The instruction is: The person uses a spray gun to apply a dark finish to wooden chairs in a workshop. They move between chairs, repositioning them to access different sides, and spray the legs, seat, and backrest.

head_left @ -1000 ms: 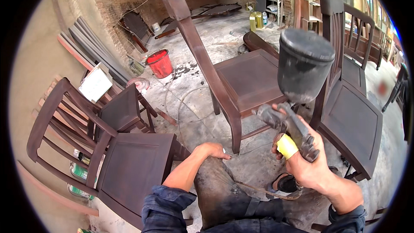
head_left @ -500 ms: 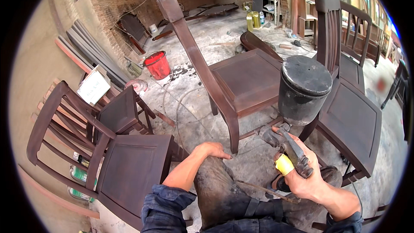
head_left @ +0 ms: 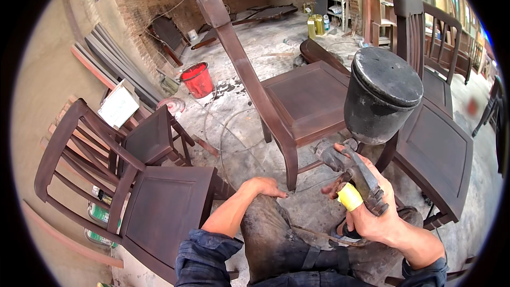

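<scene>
My left hand point(head_left: 263, 188) rests on my knee point(head_left: 260, 207), fingers loosely bent over it and holding nothing. My right hand point(head_left: 377, 218) grips a dark, stained spray gun point(head_left: 361, 175), with a large black lidded cup point(head_left: 383, 101) mounted above it; yellow tape wraps one digit. Just beyond the gun stands a dark-brown wooden chair point(head_left: 305, 95), its back post turned toward the upper left. The cup overlaps that chair's right side and part of another chair point(head_left: 430, 154) at the right. A third chair point(head_left: 164, 207) is close beside my left arm.
A fourth chair point(head_left: 146, 138) stands at the left, near a white board point(head_left: 117, 103) and leaning planks point(head_left: 106, 56). Behind are a red bucket point(head_left: 197, 82), hoses point(head_left: 223, 127) on the stained floor, metal cans point(head_left: 316, 25) and a shelving rack point(head_left: 337, 5).
My right hand and the spray gun dropped from a second ago, then rose slightly and shifted right, the cup now a little tilted. My left hand stays on my knee.
</scene>
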The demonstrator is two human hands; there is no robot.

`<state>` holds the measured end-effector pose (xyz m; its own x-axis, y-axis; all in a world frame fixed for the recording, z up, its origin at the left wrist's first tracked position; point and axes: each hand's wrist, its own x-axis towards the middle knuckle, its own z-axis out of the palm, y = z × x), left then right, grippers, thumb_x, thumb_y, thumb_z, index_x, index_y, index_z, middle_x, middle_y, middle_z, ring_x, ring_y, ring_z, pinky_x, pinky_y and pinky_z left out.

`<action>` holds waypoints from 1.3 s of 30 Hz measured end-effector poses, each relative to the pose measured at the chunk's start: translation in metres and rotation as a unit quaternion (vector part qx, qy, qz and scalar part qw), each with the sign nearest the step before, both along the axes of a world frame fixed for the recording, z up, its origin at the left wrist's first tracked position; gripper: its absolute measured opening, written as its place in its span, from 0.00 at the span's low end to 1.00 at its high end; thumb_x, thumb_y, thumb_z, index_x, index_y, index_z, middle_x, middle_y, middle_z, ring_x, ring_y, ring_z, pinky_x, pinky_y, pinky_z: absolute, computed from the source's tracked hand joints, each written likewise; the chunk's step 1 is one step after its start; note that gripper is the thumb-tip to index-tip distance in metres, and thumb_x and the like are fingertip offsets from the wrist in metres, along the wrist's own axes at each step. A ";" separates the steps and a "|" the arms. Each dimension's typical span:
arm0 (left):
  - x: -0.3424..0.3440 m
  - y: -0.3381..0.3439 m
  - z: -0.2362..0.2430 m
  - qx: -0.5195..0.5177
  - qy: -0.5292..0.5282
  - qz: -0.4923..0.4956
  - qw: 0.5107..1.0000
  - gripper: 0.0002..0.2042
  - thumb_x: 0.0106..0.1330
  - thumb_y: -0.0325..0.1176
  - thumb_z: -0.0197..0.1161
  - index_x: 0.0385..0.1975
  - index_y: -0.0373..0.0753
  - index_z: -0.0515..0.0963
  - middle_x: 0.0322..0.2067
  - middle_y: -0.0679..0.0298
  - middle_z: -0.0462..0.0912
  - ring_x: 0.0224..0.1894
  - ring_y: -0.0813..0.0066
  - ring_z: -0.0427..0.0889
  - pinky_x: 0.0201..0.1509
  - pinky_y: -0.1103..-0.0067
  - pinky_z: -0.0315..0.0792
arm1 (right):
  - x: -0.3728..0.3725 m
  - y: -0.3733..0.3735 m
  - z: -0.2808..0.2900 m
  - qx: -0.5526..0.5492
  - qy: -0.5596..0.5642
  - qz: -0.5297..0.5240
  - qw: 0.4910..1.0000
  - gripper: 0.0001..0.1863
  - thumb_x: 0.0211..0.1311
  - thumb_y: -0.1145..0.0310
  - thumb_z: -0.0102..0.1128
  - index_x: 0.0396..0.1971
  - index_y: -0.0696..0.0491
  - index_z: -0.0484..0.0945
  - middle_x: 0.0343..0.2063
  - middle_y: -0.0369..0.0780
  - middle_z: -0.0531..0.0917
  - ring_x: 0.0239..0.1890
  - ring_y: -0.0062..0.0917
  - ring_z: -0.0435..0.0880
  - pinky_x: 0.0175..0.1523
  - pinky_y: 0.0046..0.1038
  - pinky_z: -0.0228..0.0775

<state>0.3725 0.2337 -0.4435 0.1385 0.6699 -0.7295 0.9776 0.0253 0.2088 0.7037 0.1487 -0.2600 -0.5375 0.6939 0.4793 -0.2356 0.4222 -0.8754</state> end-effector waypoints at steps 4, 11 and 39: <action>-0.003 0.001 -0.008 0.000 0.002 -0.019 1.000 0.37 0.61 0.73 0.54 0.43 0.40 0.87 0.46 0.52 0.86 0.52 0.55 0.83 0.55 0.66 0.72 | -0.003 0.000 0.011 0.028 -0.010 -0.008 1.000 0.42 0.58 0.85 0.57 0.73 0.51 0.55 0.52 0.53 0.74 0.55 0.40 0.75 0.57 0.34 0.68; 0.001 -0.001 -0.002 0.005 0.002 -0.012 1.000 0.37 0.61 0.69 0.58 0.42 0.33 0.86 0.49 0.50 0.84 0.54 0.52 0.82 0.57 0.62 0.72 | -0.007 -0.001 0.008 0.041 -0.029 -0.051 0.997 0.33 0.64 0.77 0.55 0.71 0.58 0.59 0.34 0.36 0.76 0.36 0.18 0.73 0.41 0.20 0.66; 0.001 0.000 -0.003 0.005 -0.008 0.005 1.000 0.32 0.62 0.67 0.58 0.39 0.40 0.89 0.46 0.54 0.86 0.51 0.56 0.83 0.56 0.66 0.72 | -0.005 0.000 0.001 -0.056 -0.031 -0.065 0.996 0.25 0.61 0.81 0.58 0.60 0.61 0.69 0.51 0.46 0.77 0.53 0.26 0.75 0.55 0.25 0.63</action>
